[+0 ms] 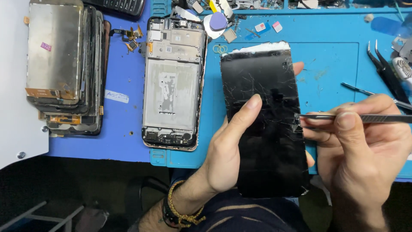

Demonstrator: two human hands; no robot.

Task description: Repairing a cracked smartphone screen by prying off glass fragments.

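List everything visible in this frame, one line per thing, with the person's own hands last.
cracked screen panel: one, black, held over the mat's near edge
metal tool: one, silver, tip at the panel's right edge
phone frame: one, grey and open, lying on the mat left of the panel
stack of screen panels: several, grey and black, far left
black tweezers: one pair, right side of the mat
work mat: one, blue, covering the bench
small parts: several, mixed colours, along the far edge
bracelets: gold and dark, on the left wrist
left hand: holds the panel, thumb on its face
right hand: fingers pinch the metal tool
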